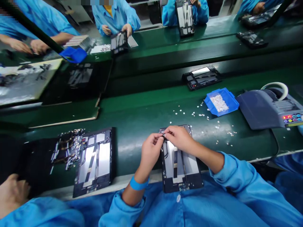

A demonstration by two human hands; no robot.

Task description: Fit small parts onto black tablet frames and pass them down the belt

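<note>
So the open tablet [181, 164] is right under the fingertips, most of it stretching back from them toward the body, long axis running pretty much straight away from the person, near end poking past the bench [137, 119] edge. Fingertips meet over its far left corner area. Left hand [151, 152] comes in from the left side, right hand [179, 137] reaches across the far end, and neither's really nearer. Both have thumb and finger pinched together on a small dark part [163, 135], too tiny to say what. Left of the fingers there's another tablet [104, 157] with a messy pile of parts [68, 148] against it. Ahead and right, white bits [201, 115] are scattered toward a blue tray [233, 104], then a tape dispenser [258, 110] further right.
</note>
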